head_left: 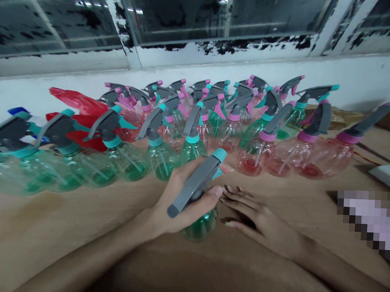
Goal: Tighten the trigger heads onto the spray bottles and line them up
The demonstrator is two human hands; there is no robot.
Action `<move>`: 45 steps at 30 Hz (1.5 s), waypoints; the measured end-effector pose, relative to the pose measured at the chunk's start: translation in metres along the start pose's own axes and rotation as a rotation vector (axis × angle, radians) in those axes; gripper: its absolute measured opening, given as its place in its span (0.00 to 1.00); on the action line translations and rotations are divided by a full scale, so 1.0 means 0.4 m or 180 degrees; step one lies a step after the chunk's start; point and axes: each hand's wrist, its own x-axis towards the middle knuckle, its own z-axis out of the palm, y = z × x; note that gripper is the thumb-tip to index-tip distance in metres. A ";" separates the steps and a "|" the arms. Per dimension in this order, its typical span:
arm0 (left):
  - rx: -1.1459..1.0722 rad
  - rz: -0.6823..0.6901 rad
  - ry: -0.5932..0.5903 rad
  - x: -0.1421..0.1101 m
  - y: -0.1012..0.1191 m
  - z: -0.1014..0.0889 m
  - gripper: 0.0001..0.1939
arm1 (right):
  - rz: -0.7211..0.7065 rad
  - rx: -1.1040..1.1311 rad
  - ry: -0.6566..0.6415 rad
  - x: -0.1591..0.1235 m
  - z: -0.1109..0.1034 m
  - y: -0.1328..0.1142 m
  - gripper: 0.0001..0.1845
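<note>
My left hand (pixel 183 197) is wrapped round the neck of a green spray bottle (pixel 200 227) with a grey and teal trigger head. The bottle stands close in front of me, its nozzle pointing away to the upper right. To the right of it, my right hand (pixel 259 217) rests low over the table with its fingers stretched toward the bottle and holding nothing. Just beyond the left hand stands another green spray bottle (pixel 192 148) with a teal collar.
Green spray bottles (pixel 100 170) line the left, and pink ones (pixel 252 159) stand to the right, with several more behind. A red plastic bag (pixel 77 102) lies among them at the left. The wooden table (pixel 114 228) meets a white wall (pixel 185 61) below windows. A pixelated patch covers something at right.
</note>
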 end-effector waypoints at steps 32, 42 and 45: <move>0.0273 -0.0079 0.0399 -0.009 -0.011 0.032 0.16 | -0.0146 0.0002 0.0033 0.003 0.011 0.011 0.27; -0.0058 -0.0013 0.0508 0.028 -0.008 0.082 0.16 | 0.0373 0.0507 0.0385 0.015 -0.050 -0.088 0.40; -0.0202 0.0086 0.0556 0.051 -0.015 0.112 0.16 | 0.0412 0.0434 0.0671 0.032 -0.066 -0.102 0.42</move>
